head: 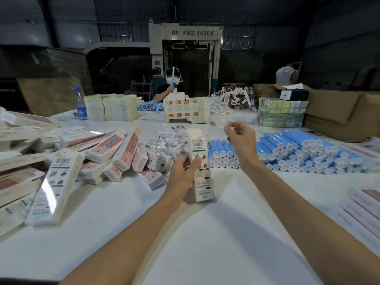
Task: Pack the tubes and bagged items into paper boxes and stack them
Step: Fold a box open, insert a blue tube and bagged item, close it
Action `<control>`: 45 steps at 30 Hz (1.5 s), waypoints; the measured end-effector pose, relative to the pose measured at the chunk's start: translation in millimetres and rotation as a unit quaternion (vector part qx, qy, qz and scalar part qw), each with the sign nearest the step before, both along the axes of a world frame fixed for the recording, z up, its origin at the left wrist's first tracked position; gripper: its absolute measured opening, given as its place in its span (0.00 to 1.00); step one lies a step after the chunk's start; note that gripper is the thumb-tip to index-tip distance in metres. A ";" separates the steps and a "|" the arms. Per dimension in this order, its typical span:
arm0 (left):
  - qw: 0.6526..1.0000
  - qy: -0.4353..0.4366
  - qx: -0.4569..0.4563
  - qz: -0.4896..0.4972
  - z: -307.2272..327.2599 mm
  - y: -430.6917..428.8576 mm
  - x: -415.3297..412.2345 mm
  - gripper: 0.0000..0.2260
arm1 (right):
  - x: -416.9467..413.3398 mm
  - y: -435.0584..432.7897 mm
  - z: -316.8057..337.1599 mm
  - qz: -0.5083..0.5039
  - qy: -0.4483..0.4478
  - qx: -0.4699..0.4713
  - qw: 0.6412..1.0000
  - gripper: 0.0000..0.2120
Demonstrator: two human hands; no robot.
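Far left: a loose heap of filled boxes [67, 161] is lying on the white tabletop [205, 233], tilted every way and leaning on one another.

Left rear: a water bottle [81, 105] is standing upright, with bundles of flat cartons [112, 108] sitting just beside it.

Centre left: a pile of bagged items [166, 140] in clear film is lying between the heap and the tubes.

Centre: your left hand [183, 171] is holding a paper box [200, 161] above the tabletop. Its fingers are wrapping the box's middle, the barcode panel is facing you, and the far end is tilting up and away.

Centre rear: another person [172, 83] is sitting across the tabletop behind a stack of printed cartons [185, 110].

Centre right: your right hand [240, 138] is hovering raised over the near end of the tubes, apart from the box. Its fingers are curling in narrow, with thumb and forefinger meeting. Something clear is blurring at the tips, and you cannot tell whether they are gripping it.

Right: the blue tubes [292, 151] are lying stacked in rows, their white caps facing you.

Right rear: brown cardboard boxes [339, 112] are standing behind the tubes.

Far right: flat printed cartons [364, 210] are lying on the tabletop at the frame's edge.
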State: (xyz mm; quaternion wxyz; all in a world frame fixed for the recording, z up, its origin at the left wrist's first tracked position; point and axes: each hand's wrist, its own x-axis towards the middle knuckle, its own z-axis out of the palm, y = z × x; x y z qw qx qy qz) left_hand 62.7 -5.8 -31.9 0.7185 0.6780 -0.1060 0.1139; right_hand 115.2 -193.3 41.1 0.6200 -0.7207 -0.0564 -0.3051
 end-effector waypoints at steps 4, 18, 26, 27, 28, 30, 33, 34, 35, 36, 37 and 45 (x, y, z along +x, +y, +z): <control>0.999 -0.012 0.018 -0.034 6.1 1.5 -3.6 0.08 | -32.6 -29.1 35.4 0.102 -0.015 0.002 0.995 0.04; 0.992 -0.045 0.030 -0.114 13.6 -0.7 -11.9 0.15 | -52.5 -1.4 63.4 0.137 0.004 -0.313 0.940 0.16; 0.993 -0.047 0.035 -0.099 13.1 1.0 -11.1 0.19 | -58.4 2.0 30.5 0.098 -0.091 -0.333 0.933 0.06; 0.993 -0.046 0.038 -0.098 13.6 1.3 -11.2 0.19 | -59.0 0.0 24.7 0.094 -0.096 -0.326 0.936 0.08; 0.993 -0.045 0.042 -0.098 13.7 1.4 -11.3 0.18 | -60.6 -2.7 18.9 0.088 -0.099 -0.311 0.941 0.09; 0.993 -0.041 0.046 -0.102 13.5 1.6 -11.4 0.15 | -64.8 -7.8 5.2 0.076 -0.107 -0.275 0.952 0.11; 0.992 -0.046 0.054 -0.100 12.7 -0.3 -12.2 0.16 | -69.8 -8.3 -16.5 0.077 -0.103 -0.202 0.971 0.13; 0.992 -0.049 0.051 -0.102 12.2 -1.5 -13.2 0.18 | -70.8 -7.0 -20.9 0.082 -0.090 -0.162 0.979 0.13; 0.992 -0.054 0.044 -0.105 12.1 -2.7 -14.4 0.21 | -71.3 -5.2 -23.6 0.091 -0.074 -0.129 0.985 0.15; 0.992 -0.062 0.039 -0.107 12.1 -3.6 -15.4 0.24 | -71.2 -3.6 -25.4 0.100 -0.065 -0.115 0.986 0.16; 0.991 -0.071 0.039 -0.105 12.2 -3.7 -15.7 0.29 | -70.6 -2.6 -27.4 0.104 -0.066 -0.122 0.985 0.17; 0.984 -0.108 0.075 -0.118 16.0 2.7 -16.1 0.31 | -71.7 -3.1 -32.2 0.201 -0.037 -0.103 0.974 0.20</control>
